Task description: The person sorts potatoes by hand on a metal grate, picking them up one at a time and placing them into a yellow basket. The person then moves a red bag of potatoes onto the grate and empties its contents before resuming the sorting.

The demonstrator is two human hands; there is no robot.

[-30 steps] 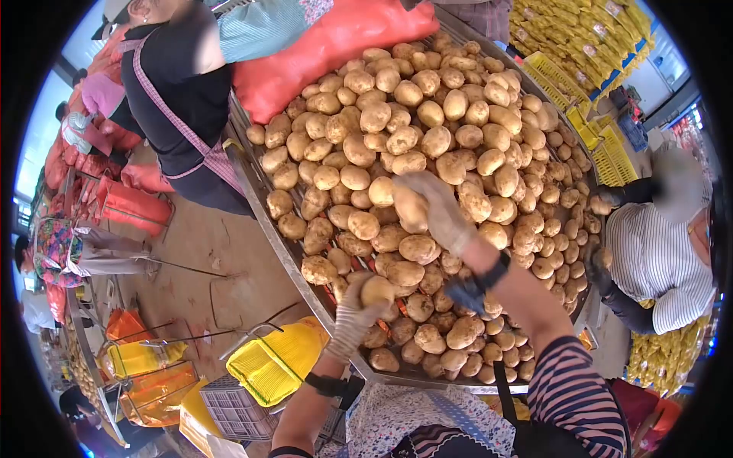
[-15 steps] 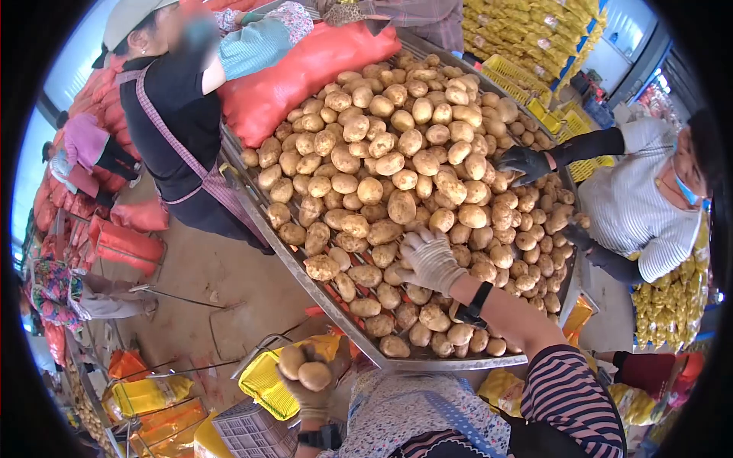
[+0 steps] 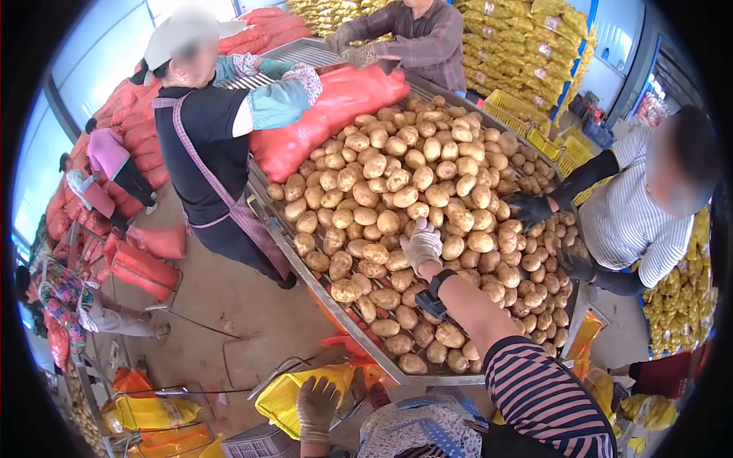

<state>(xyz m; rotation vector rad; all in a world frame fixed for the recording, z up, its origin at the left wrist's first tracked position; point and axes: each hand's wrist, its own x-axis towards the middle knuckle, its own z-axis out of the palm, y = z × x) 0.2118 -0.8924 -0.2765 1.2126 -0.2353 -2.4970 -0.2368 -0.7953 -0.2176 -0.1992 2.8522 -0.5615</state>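
Note:
A heap of brown potatoes point(image 3: 366, 221) lies on the metal sorting table point(image 3: 343, 323) in front of me. My right hand point(image 3: 422, 244), in a pale knitted glove, rests on the middle of the heap with its fingers stretched out against the potatoes. My left hand point(image 3: 317, 408), also gloved, is low beside the table with its fingers spread and no potato visible in it. It is at the mouth of a yellow mesh bag point(image 3: 294, 393), held open on a frame. The inside of that bag is mostly hidden.
A co-worker's hands hold a full red sack point(image 3: 328, 114) on the table's far left. Another co-worker's dark-gloved hand point(image 3: 528, 208) touches potatoes at right. A third person point(image 3: 427, 38) stands behind the table. Yellow crates point(image 3: 515, 113) stand beyond it; a grey crate point(image 3: 256, 443) is below.
My left hand has let go of the two potatoes it held, and its fingers are now spread. My right hand has reached farther up the heap. The view has tilted up slightly.

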